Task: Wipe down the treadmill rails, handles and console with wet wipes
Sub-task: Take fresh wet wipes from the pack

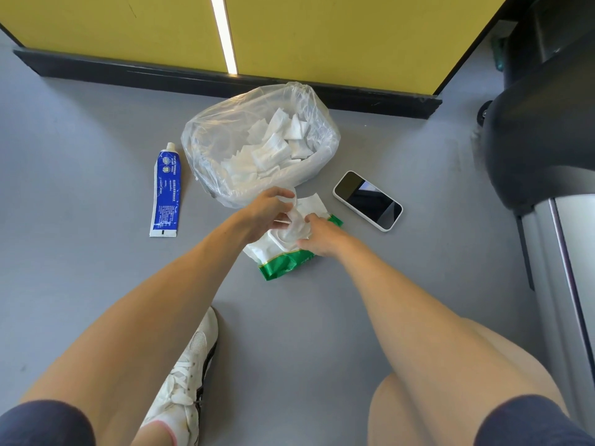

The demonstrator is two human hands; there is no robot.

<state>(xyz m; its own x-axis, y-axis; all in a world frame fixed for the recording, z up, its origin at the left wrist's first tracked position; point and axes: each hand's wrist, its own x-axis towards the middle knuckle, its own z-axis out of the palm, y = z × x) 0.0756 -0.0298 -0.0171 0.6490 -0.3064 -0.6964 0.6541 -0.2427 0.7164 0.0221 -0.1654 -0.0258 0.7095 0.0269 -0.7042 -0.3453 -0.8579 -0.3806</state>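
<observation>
Camera's pointed at a grey floor (80,156) from my end. There's a blue and white tube (166,191) lying flat on it, cap toward the wall, just left of a clear plastic bag (225,130) that's open at the top. A phone (367,200) with a white case sits face up, screen dark, off to the bag's right. Behind all that runs a yellow wall (322,37) with a black baseboard (96,70). Near the bottom, a white sneaker (188,375) with black stripes is planted on the floor.
</observation>
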